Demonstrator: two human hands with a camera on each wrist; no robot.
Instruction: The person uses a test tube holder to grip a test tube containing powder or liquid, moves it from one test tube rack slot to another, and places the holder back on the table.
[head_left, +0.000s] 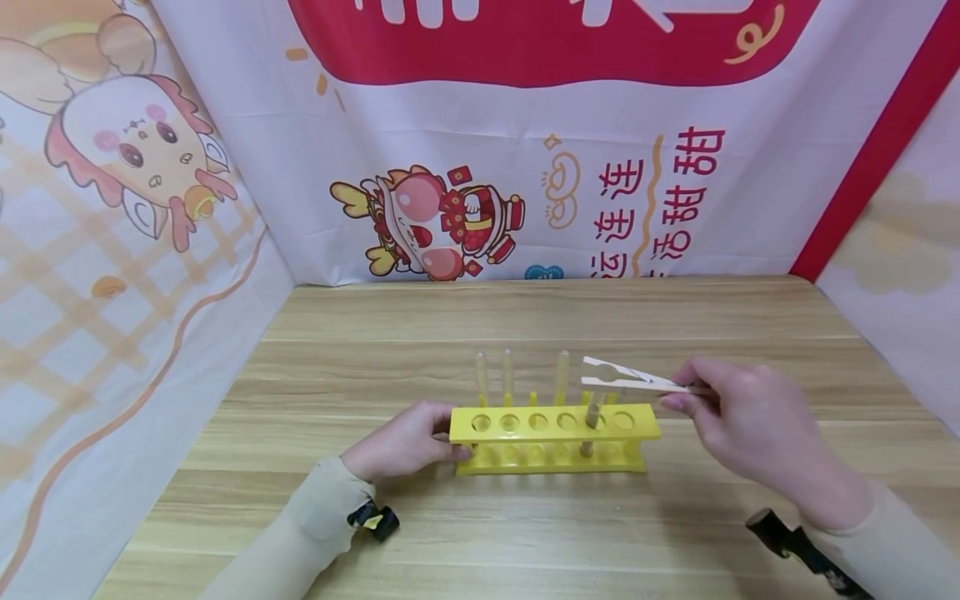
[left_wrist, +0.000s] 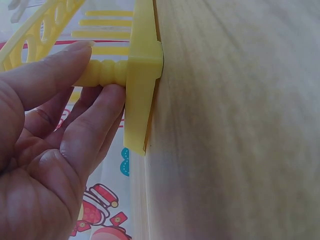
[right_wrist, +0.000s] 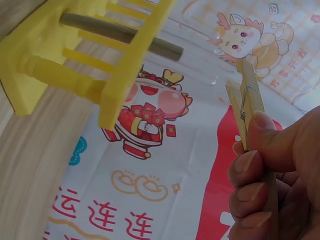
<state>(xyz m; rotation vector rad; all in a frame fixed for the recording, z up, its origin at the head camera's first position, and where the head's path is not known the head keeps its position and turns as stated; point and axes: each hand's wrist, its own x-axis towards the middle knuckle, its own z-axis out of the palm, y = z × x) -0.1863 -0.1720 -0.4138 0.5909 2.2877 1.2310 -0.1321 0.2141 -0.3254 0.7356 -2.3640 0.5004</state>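
Observation:
A yellow test tube rack (head_left: 555, 436) stands on the wooden table. My left hand (head_left: 397, 446) is at its left end; in the left wrist view, thumb and fingers pinch the ridged end post (left_wrist: 105, 73). One greyish tube (right_wrist: 125, 35) stands in a hole toward the rack's right side, its upper end sticking out. Over on the right, my right hand (head_left: 757, 425) grips a wooden test tube clamp (head_left: 637, 383) by its handle. The clamp's tips are apart, with nothing between them in the right wrist view, and point left near the grey tube's top.
Clear test tubes, such as the one nearest the middle (head_left: 562, 375), sit upside down on pegs along the rack's back. The wooden table (head_left: 540, 533) runs back to a printed cloth wall (head_left: 465, 117), with another cloth (head_left: 127, 250) on the left.

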